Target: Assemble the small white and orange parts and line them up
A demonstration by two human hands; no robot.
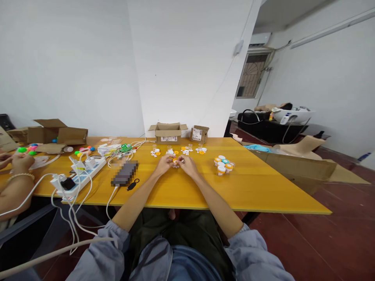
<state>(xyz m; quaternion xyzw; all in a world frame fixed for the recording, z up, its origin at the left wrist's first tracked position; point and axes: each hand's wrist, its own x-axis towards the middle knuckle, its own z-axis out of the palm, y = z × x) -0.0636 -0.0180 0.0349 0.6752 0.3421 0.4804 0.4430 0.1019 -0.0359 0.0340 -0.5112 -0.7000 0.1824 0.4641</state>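
Note:
Over the middle of the yellow table [181, 195], my left hand [165, 164] and my right hand [188, 164] meet with fingers pinched together. Between the fingertips is a small orange and white round piece [175, 160], mostly covered, too small to make out exactly. Just beyond my hands lie loose orange and white rings and lids [186, 149] in several small groups, each with a clear cup [169, 148] or similar part. To the right of my right hand stands a cluster of small jars [221, 169] with white, orange and teal lids.
An open cardboard box [168, 134] and a smaller carton [199, 134] stand against the wall. On the left are a power strip [84, 177] with white cables, a dark blurred device [125, 174] and a black key fob [133, 185]. Another person's arm [19, 183] rests at the far left.

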